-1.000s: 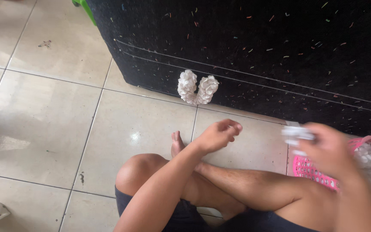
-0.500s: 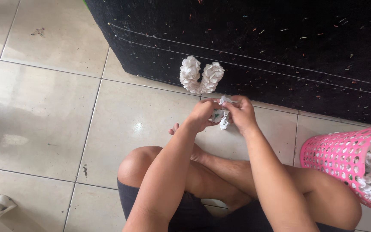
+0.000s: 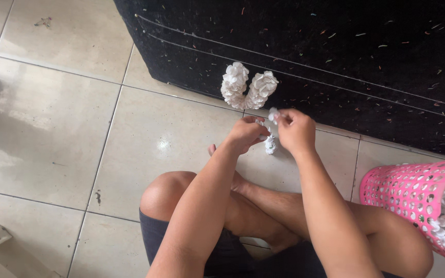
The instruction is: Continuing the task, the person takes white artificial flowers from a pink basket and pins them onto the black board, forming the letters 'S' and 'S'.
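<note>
Both hands together over the tiled floor, working small white flowers.

Right hand [image 3: 295, 129] pinches a white flower [image 3: 273, 114] at its fingertips — left hand [image 3: 246, 135] is curled shut beside it, a short strand of white flowers [image 3: 270, 144] hanging between them. Finished garland [image 3: 247, 85] lies looped just beyond, at the edge of the black mat [image 3: 336, 56]. Pink basket [image 3: 408, 193] of white flowers stands by the right knee.

white flower garland [image 3: 247, 86], pink perforated basket [image 3: 405, 191]
</note>
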